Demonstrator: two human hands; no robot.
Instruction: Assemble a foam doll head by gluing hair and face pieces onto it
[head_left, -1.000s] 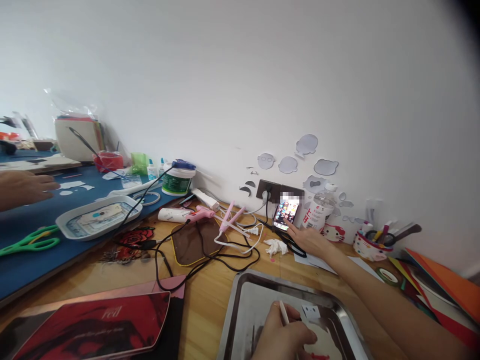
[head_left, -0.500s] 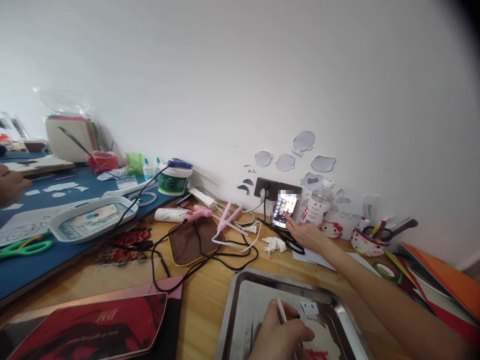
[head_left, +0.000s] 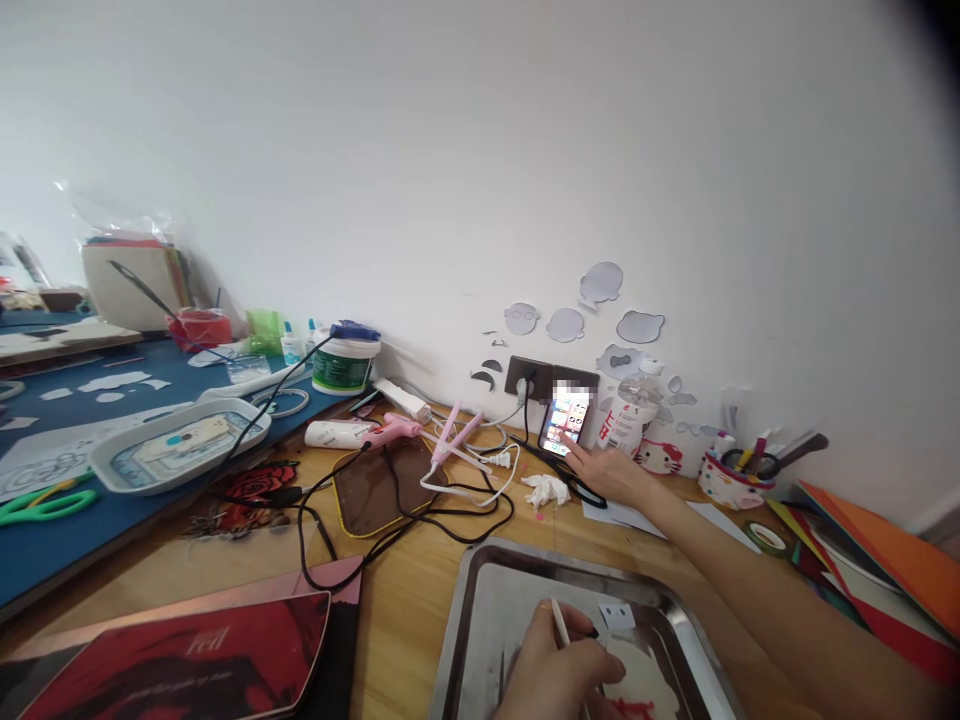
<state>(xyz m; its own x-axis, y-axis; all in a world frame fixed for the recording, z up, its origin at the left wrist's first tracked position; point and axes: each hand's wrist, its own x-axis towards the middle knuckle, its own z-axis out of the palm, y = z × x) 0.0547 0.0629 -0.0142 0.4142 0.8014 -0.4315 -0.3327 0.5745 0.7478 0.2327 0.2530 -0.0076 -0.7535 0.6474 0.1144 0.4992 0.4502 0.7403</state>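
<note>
My left hand [head_left: 559, 665] is closed around a thin white stick-like tool [head_left: 559, 622], low over the metal tray [head_left: 469, 610]. A pale flat piece with red marks [head_left: 641, 680] lies in the tray beside these fingers, partly hidden by them. Above it is a small white card with dark dots [head_left: 617, 615]. My right hand [head_left: 604, 470] reaches across to the phone [head_left: 566, 420], which leans lit against the wall. One finger is stretched out at the lower part of its screen, and nothing is held in that hand.
Black cables and a pink glue gun [head_left: 394, 430] lie behind the tray. A clear bottle [head_left: 628, 410] and pen holder [head_left: 735, 480] stand near the wall. To the left are a red box [head_left: 187, 655], green scissors [head_left: 49, 505] and a white-green tub [head_left: 345, 362].
The phone screen shows different, larger icons, and my right finger has moved slightly lower on it. The view has shifted slightly. The other person's hand at the far left is out of view.
</note>
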